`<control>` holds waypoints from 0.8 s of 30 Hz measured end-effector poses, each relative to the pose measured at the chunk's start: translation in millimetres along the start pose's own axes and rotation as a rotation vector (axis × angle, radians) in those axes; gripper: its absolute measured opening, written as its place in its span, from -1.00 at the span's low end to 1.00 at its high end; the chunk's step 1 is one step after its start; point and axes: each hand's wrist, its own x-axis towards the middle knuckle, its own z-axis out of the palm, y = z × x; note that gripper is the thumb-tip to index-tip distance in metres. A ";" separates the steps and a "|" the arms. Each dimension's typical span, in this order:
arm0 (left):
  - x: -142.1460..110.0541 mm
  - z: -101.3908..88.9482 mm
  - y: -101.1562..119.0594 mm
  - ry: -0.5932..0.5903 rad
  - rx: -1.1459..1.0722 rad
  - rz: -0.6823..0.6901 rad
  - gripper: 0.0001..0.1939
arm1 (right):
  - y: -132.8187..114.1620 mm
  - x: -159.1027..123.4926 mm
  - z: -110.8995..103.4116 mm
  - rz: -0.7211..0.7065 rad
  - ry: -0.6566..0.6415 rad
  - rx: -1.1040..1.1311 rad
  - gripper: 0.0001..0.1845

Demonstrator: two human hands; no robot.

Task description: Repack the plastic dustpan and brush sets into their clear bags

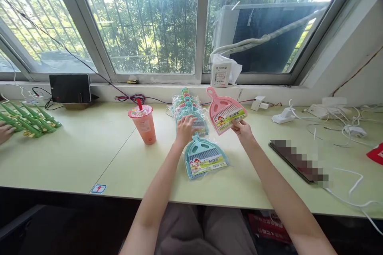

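My right hand (243, 129) grips the lower edge of a pink mini dustpan-and-brush set (225, 110) and holds it tilted just above the pale green table (89, 151). My left hand (184, 128) rests with curled fingers on a stack of packaged dustpan sets (188, 107) lying in a row toward the window. A single teal dustpan set (203, 157) in clear wrap lies flat on the table in front of me, between my two forearms.
A pink drink cup (144, 123) with a sealed lid stands left of the stack. Green plastic items (30, 121) lie far left beside another person's hand (4, 131). A dark device (70, 87) sits on the sill. A phone (299, 161), chargers and white cables (329, 113) are at the right.
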 end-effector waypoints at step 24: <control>1.2 -13.2 -39.7 0.052 -0.073 -0.092 -0.46 | -13.8 11.2 -18.3 0.141 -0.106 -0.055 -0.69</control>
